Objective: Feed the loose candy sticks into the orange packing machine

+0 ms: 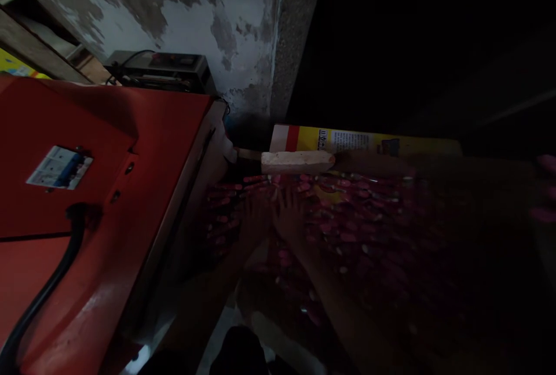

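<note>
Many slim pink pieces (347, 236) lie in a dense layer over a surface in front of me, too dark and small to name. My left hand (256, 216) lies among them near the layer's left end, its fingers stretched out and apart. Right beside it, my right hand (287, 216) also rests on the pink pieces with spread fingers. Neither hand appears to grip anything. Just beyond the fingertips runs a rough pale wooden block (297, 161).
A red machine (169, 126) with a thick black cable (72, 259) stands at my left. Behind the block lies printed yellow cardboard (417, 144). A grey box-shaped device (160, 68) sits by the peeling wall (195, 4). The right side is very dark.
</note>
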